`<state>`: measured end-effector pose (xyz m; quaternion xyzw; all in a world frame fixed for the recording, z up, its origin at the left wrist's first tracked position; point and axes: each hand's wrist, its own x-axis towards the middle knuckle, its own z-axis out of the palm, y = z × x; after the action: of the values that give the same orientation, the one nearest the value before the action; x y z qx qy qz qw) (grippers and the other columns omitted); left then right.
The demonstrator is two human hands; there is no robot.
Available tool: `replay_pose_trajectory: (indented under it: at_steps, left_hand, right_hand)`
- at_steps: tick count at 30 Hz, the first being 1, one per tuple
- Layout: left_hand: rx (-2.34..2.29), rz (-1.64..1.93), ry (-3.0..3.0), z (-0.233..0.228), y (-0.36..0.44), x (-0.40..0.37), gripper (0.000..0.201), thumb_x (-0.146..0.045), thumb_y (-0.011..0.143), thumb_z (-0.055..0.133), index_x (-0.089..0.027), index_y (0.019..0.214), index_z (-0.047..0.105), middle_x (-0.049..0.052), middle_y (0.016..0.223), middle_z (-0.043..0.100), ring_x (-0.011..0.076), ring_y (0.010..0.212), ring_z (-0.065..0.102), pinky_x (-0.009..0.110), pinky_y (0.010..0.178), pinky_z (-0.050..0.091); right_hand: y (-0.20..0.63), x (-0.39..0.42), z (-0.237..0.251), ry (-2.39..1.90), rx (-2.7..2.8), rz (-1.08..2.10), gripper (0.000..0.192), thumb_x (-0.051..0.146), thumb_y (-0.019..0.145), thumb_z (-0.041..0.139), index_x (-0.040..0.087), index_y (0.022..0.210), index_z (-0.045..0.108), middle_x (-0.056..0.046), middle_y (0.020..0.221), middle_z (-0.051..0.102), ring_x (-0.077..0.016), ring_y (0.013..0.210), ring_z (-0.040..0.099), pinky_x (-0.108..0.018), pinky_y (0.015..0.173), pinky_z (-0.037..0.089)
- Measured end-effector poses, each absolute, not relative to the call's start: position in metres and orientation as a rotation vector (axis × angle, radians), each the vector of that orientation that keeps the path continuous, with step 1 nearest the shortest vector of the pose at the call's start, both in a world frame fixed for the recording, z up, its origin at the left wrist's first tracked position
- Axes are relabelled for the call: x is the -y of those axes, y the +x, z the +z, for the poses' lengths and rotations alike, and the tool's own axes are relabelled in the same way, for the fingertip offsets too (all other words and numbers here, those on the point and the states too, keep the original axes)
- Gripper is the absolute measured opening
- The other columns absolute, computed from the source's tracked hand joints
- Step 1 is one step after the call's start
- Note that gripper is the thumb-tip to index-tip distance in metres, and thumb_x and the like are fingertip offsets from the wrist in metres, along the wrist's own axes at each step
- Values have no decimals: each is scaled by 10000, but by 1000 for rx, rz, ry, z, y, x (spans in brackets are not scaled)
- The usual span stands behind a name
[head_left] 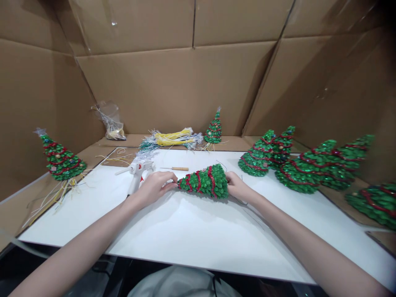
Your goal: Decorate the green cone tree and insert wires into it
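A small green cone-shaped Christmas tree (204, 181) wound with red garland lies on its side in the middle of the white board (192, 231), tip pointing left. My left hand (156, 185) pinches the tip end. My right hand (237, 186) grips the wide base. Both forearms reach in from the near edge.
A white glue gun (138, 171) and a wooden-handled pick (176, 168) lie just behind my left hand. Finished trees stand at the left (60, 159), back (214, 128) and lie stacked at the right (312, 165). Yellow and silver strands (171, 139) and a plastic bag (111, 121) sit at the back. Cardboard walls surround the board.
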<state>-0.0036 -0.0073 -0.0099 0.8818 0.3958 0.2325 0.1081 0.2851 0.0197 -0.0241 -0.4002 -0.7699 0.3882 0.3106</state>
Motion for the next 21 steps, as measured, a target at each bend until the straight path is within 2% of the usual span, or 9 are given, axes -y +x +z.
replay_pose_trajectory:
  at_steps: [10, 15, 21]
  left_hand:
    - [-1146, 686, 2593, -9, -2, 7, 174, -317, 893, 445, -198, 932, 566, 21, 909, 645, 151, 831, 586, 242, 740, 409]
    - [-1146, 689, 2595, -7, -2, 9, 187, -313, 900, 425, -199, 943, 567, 28, 913, 648, 159, 837, 590, 253, 753, 410]
    - [-1161, 692, 2584, -7, -2, 8, 181, -318, 896, 433, -205, 941, 568, 19, 903, 651, 157, 820, 588, 255, 739, 406]
  right_hand:
    - [284, -18, -23, -1016, 2051, 1015, 178, 204, 644, 500, 124, 704, 648, -4, 700, 668, -193, 664, 583, -261, 591, 451]
    - [288, -21, -24, -1015, 2095, 972, 153, 216, 648, 515, 122, 679, 631, -2, 640, 647, -183, 634, 569, -253, 566, 436]
    - [290, -23, -30, -996, 2089, 984, 170, 202, 677, 522, 120, 748, 653, -12, 741, 679, -198, 702, 595, -268, 622, 457]
